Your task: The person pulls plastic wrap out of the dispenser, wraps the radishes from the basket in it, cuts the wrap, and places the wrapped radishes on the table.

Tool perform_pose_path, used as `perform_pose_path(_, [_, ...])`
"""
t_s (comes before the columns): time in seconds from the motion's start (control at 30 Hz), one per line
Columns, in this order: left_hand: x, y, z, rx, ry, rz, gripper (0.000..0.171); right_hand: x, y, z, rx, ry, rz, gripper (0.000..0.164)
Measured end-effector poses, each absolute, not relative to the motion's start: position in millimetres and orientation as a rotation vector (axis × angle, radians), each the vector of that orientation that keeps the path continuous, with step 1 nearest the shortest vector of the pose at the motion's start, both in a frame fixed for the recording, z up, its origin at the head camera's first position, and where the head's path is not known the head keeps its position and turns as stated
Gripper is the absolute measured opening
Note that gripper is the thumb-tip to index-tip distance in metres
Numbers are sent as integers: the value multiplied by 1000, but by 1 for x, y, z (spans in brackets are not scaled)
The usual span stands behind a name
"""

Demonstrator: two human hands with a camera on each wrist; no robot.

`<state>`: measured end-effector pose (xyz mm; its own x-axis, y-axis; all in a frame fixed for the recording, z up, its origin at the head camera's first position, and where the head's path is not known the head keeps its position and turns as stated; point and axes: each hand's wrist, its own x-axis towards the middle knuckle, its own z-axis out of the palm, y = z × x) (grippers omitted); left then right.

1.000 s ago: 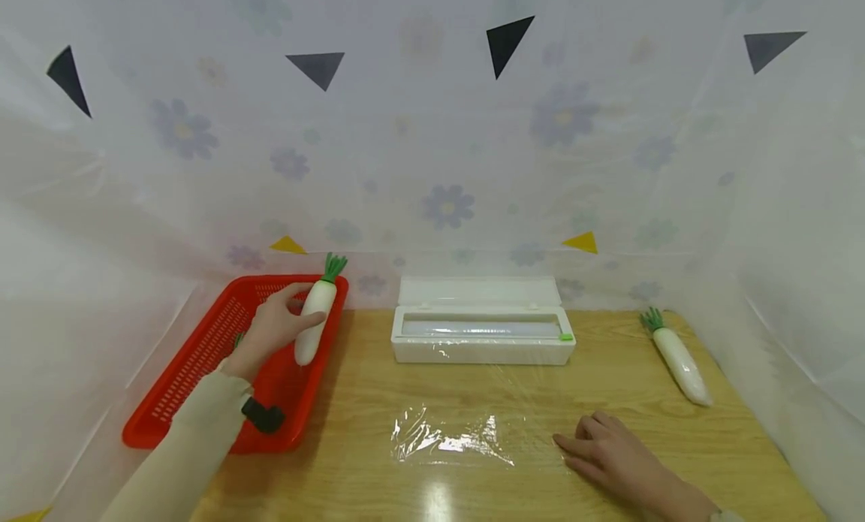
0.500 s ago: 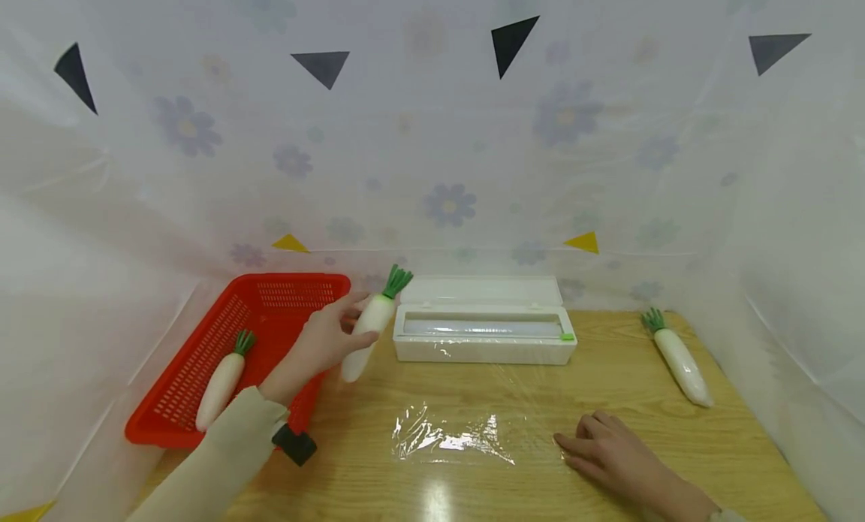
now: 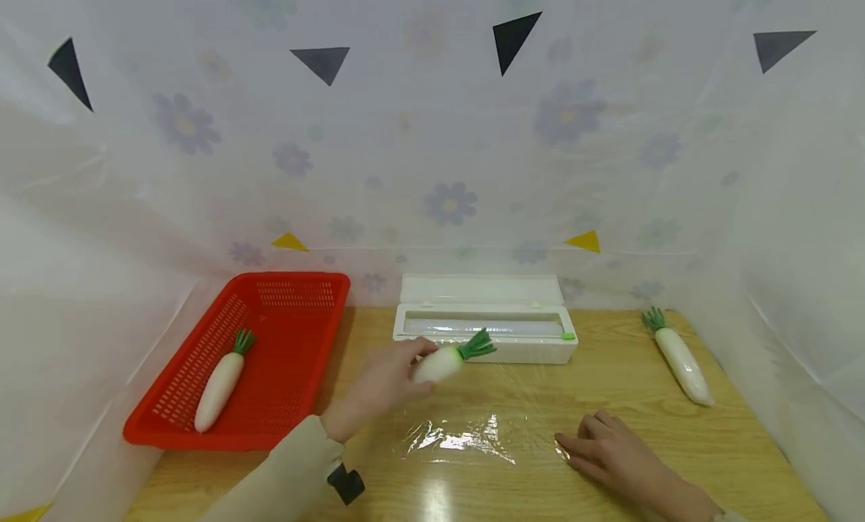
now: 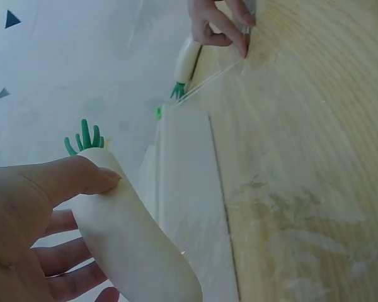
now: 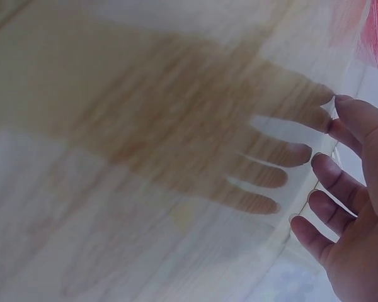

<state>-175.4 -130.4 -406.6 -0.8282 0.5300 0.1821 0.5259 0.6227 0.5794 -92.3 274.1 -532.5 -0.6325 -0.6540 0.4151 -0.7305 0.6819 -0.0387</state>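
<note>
My left hand (image 3: 378,383) grips a white radish (image 3: 438,364) with green stems, held above the table just in front of the wrap box. In the left wrist view, the thumb lies over the radish (image 4: 138,239) and the fingers curl beneath it. A sheet of clear plastic wrap (image 3: 459,438) stretches from the white box (image 3: 520,351) over the table. My right hand (image 3: 618,454) pinches the wrap's right corner between thumb and forefinger, low at the table; in the right wrist view the other fingers (image 5: 332,214) hang loosely bent.
Left stands a red basket (image 3: 324,342) with another radish (image 3: 220,390) inside. At the right lies a radish (image 3: 682,364) with a shiny covering. The box's lid (image 3: 480,289) is raised at the back. Plastic sheeting (image 3: 446,154) walls in the wooden table (image 3: 608,387).
My left hand has carried the radish from over the basket rightward to in front of the box, tilting it flatter. The basket's other radish has come into full view. My right hand stays put.
</note>
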Motion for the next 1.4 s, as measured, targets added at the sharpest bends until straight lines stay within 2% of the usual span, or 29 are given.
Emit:
perform_pose_path(0.27, [-162,-89,-438,1065,2852,747,51,-92,276,-530,1062,-2556,294,35])
perform_pose_path(0.6, [-156,-60,-473,1303,3011,358,42,-91,274,-529,1065,-2570,314,35])
perform_pose_path(1.07, [-152,-44,-489,1442,3067,262,38,-90,274,-530,1036,-2596,331,35])
perform_pose_path(1.4, [-154,-41,-500,1354,3036,352,45,-90,272,-529,1036,-2588,344,35])
